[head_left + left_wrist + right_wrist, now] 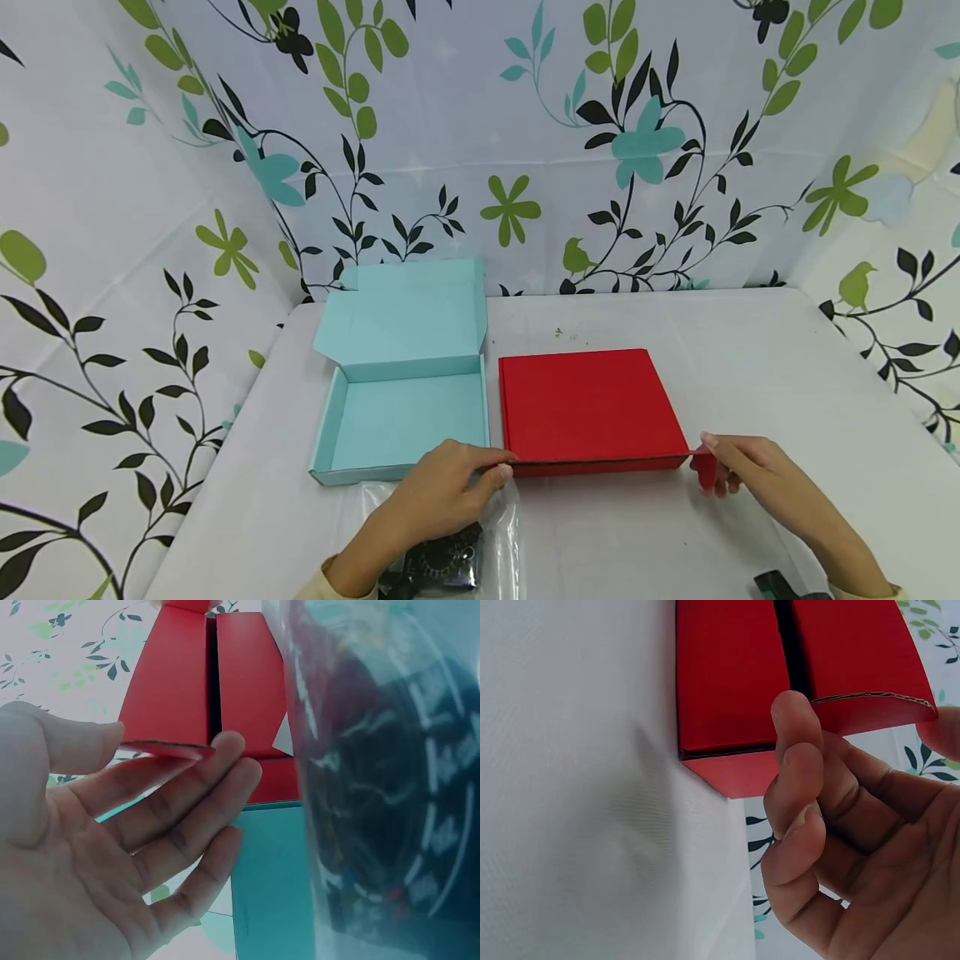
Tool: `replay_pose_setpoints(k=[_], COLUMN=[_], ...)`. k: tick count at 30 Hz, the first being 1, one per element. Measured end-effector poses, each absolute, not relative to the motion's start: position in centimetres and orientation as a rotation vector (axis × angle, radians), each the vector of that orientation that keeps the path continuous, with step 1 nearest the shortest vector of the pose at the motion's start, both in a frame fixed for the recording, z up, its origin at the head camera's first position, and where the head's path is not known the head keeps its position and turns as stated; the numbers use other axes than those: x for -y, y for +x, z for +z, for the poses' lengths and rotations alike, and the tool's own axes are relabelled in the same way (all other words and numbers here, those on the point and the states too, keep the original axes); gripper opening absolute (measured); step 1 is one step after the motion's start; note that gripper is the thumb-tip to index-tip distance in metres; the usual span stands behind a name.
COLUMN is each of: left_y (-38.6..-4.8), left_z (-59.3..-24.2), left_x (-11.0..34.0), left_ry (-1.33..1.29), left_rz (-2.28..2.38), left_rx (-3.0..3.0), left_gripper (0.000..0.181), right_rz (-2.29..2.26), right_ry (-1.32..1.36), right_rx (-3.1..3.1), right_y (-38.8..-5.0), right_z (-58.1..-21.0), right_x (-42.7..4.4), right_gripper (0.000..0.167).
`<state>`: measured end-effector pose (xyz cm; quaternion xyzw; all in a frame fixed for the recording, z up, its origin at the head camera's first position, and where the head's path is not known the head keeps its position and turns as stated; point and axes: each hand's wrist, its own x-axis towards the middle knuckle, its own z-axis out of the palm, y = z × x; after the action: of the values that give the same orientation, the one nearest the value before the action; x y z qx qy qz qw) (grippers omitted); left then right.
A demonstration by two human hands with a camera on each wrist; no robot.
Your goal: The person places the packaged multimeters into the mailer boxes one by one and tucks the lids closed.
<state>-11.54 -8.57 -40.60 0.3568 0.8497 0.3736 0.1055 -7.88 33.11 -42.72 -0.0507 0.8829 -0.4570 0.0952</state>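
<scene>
A red cardboard box [585,404] lies on the white table with its lid lowered. At its front left corner my left hand [448,492] pinches the lid's front flap between thumb and fingers. My right hand [753,471] pinches the flap's other end, where a small red tab [705,471] sticks out past the right corner. A dark slit between the flap [862,652] and the box front shows in the right wrist view. In the left wrist view, the fingertips [229,742] lie under the edge of the flap. The inside of the red box is hidden.
A light teal box [401,317] stands with its lid up, left of the red one. Under my left forearm lies a clear plastic bag [506,533] with a black item [446,560] inside. A dark object [776,583] lies by my right wrist. Patterned cloth [450,108] hangs behind.
</scene>
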Motion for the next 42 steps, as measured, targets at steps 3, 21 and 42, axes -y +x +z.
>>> replay_pose_setpoints(k=[3, 21, 42], left_y=[-11.5, -11.7, -10.9], left_z=[-40.7, -41.1, -41.1], left_x=[8.4, 7.4, 6.6], left_ry=[1.049, 1.072, 0.94], left_rz=[1.077, 0.952, 0.929], left_rx=[-2.543, -2.722, -2.719], left_gripper=[0.032, 0.023, 0.036], right_rz=[-1.36, -1.326, -1.306], right_ry=[-0.138, -0.047, -0.136], right_rx=[-2.605, -2.662, -2.821], right_y=[-7.9, -8.2, -7.9], right_z=[-42.8, -43.7, -44.7], right_x=[-33.0, -32.4, -32.2], right_gripper=[0.041, 0.04, 0.032])
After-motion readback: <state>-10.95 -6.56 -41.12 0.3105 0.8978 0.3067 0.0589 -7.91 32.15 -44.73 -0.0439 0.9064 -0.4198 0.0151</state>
